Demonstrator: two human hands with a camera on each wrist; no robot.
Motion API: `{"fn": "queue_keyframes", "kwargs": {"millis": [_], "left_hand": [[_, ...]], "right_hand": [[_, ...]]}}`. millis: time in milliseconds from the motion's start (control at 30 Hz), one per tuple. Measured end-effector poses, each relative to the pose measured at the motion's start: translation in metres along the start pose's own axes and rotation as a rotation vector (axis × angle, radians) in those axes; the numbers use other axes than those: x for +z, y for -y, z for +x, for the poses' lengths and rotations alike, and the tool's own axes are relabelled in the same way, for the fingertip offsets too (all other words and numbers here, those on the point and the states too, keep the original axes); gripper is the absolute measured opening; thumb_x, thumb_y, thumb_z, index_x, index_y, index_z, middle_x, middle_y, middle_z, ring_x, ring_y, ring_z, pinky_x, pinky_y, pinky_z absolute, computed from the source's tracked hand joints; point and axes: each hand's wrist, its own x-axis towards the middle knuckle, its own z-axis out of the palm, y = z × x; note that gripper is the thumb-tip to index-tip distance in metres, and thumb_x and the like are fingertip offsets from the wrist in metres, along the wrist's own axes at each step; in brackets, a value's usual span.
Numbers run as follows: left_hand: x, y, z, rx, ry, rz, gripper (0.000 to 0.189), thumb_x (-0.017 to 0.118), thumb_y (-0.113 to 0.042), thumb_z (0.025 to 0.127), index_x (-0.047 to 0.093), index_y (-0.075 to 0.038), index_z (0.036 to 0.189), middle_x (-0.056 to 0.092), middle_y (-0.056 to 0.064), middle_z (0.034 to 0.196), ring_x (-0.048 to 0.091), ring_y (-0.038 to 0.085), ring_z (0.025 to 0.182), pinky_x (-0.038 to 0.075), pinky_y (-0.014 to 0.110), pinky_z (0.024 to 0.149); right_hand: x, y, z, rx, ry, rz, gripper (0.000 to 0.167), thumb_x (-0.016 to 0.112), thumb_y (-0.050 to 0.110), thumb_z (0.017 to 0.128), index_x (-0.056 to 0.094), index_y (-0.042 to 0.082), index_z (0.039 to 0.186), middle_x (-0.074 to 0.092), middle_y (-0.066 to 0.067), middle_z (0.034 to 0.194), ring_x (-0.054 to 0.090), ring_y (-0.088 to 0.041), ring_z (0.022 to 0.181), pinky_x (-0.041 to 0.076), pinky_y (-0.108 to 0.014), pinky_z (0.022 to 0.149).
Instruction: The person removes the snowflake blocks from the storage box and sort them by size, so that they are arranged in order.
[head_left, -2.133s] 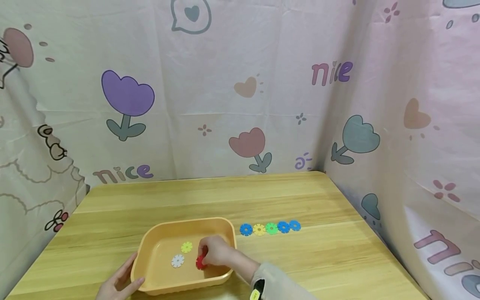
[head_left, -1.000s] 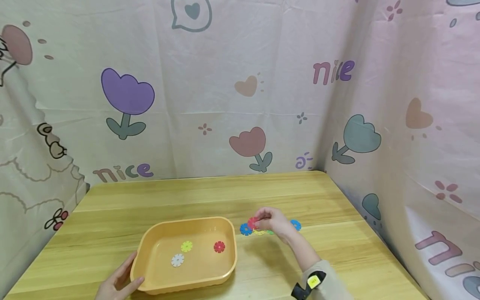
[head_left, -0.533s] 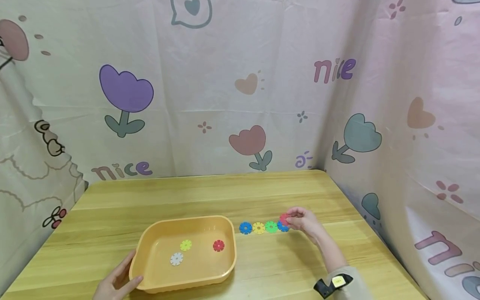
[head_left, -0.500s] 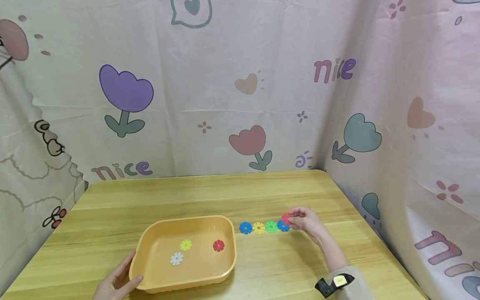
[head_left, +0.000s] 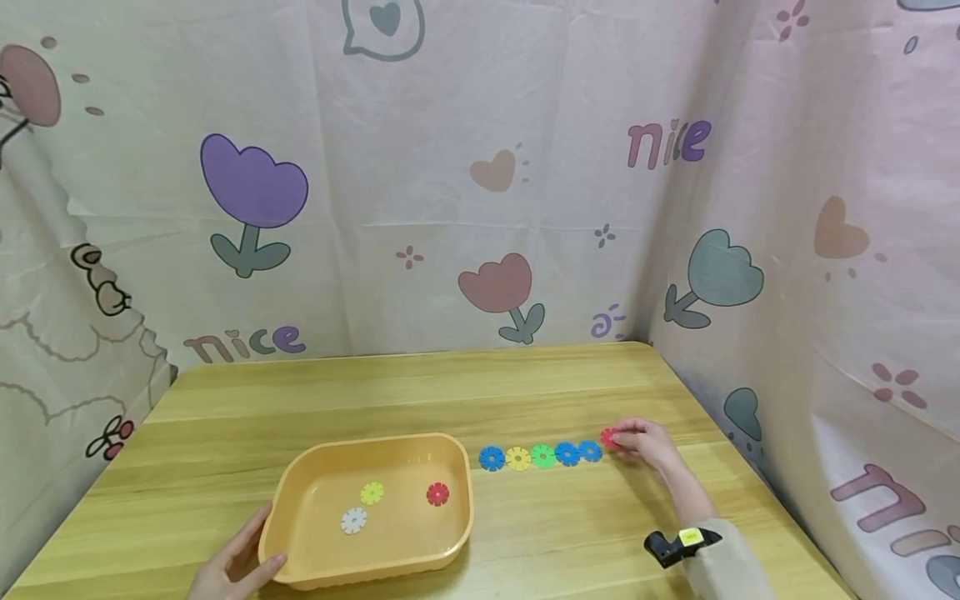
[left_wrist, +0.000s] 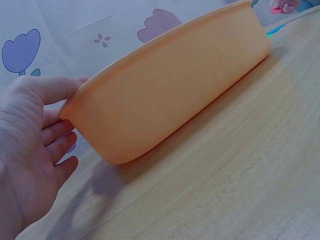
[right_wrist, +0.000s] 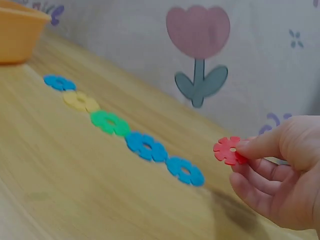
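Observation:
Between thumb and fingers, my right hand (head_left: 651, 446) pinches a red snowflake disc (right_wrist: 227, 150), tilted up above the table past the right end of a row. That row runs blue disc (head_left: 492, 458), yellow disc (head_left: 517, 458), green disc (head_left: 543, 456), blue disc (head_left: 567, 454) and a last blue disc (head_left: 590, 451). My left hand (left_wrist: 30, 145) grips the near-left corner of an orange-yellow plastic bin (left_wrist: 165, 95), thumb over its rim. Inside the bin lie a yellow-green disc (head_left: 372, 493), a white disc (head_left: 354, 521) and another red disc (head_left: 438, 494).
The wooden table (head_left: 390, 396) runs back to a printed cloth (head_left: 405, 167) hung behind it and along both sides. A black strap with a yellow label (head_left: 688, 537) circles the right wrist over a beige sleeve (head_left: 727, 567).
My right hand took a red disc out of the bin, carried it rightward over the row, and now holds it beyond the last blue disc. The left hand has stayed on the bin.

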Motion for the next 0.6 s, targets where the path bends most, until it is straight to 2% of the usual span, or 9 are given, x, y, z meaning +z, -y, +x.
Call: {"fn": "queue_keyframes", "kwargs": {"millis": [33, 200, 267, 367, 500, 600], "left_hand": [[0.000, 0.001, 0.000, 0.004, 0.000, -0.003, 0.080, 0.069, -0.021, 0.084, 0.022, 0.003, 0.145, 0.035, 0.001, 0.133, 0.043, -0.019, 0.093, 0.047, 0.014, 0.076], [0.001, 0.006, 0.002, 0.013, -0.009, -0.052, 0.082, 0.071, -0.017, 0.082, 0.022, 0.004, 0.144, 0.046, -0.019, 0.122, 0.045, -0.018, 0.093, 0.047, 0.014, 0.075], [0.001, 0.008, 0.002, 0.015, -0.013, -0.078, 0.083, 0.071, -0.016, 0.081, 0.022, 0.004, 0.144, 0.045, -0.032, 0.110, 0.047, -0.016, 0.093, 0.048, 0.015, 0.075], [0.002, 0.009, 0.004, 0.025, -0.010, -0.102, 0.084, 0.072, -0.016, 0.081, 0.021, 0.005, 0.144, 0.046, -0.037, 0.104, 0.049, -0.015, 0.094, 0.049, 0.016, 0.075], [0.002, 0.008, 0.003, 0.017, -0.011, -0.093, 0.084, 0.072, -0.017, 0.081, 0.021, 0.004, 0.145, 0.046, -0.036, 0.105, 0.049, -0.015, 0.093, 0.049, 0.016, 0.074], [0.002, 0.006, 0.002, 0.005, -0.017, -0.053, 0.082, 0.071, -0.017, 0.082, 0.022, 0.003, 0.145, 0.047, -0.018, 0.122, 0.048, -0.016, 0.092, 0.049, 0.016, 0.074]], "right_hand": [[-0.001, -0.002, 0.001, 0.006, -0.012, -0.013, 0.018, 0.060, -0.004, 0.086, 0.056, -0.012, 0.102, 0.062, -0.006, 0.083, 0.062, -0.013, 0.072, 0.053, -0.026, 0.064], [-0.004, -0.012, 0.008, 0.035, -0.089, -0.124, 0.016, 0.064, -0.001, 0.084, 0.059, -0.009, 0.097, 0.063, -0.004, 0.077, 0.060, -0.011, 0.067, 0.051, -0.025, 0.058], [-0.004, -0.016, 0.011, 0.040, -0.114, -0.185, 0.014, 0.064, -0.001, 0.083, 0.060, -0.008, 0.095, 0.062, -0.003, 0.076, 0.059, -0.011, 0.064, 0.050, -0.025, 0.056], [-0.003, -0.020, 0.014, 0.040, -0.143, -0.257, 0.012, 0.064, -0.001, 0.083, 0.061, -0.007, 0.093, 0.061, -0.003, 0.075, 0.055, -0.012, 0.060, 0.048, -0.025, 0.052], [0.000, -0.022, 0.016, 0.002, -0.150, -0.344, 0.014, 0.063, -0.001, 0.083, 0.062, -0.010, 0.093, 0.062, -0.007, 0.077, 0.052, -0.013, 0.059, 0.045, -0.026, 0.051], [0.003, -0.022, 0.015, -0.025, -0.149, -0.400, 0.013, 0.064, -0.001, 0.082, 0.062, -0.010, 0.091, 0.063, -0.009, 0.078, 0.051, -0.014, 0.060, 0.044, -0.026, 0.052]]}}
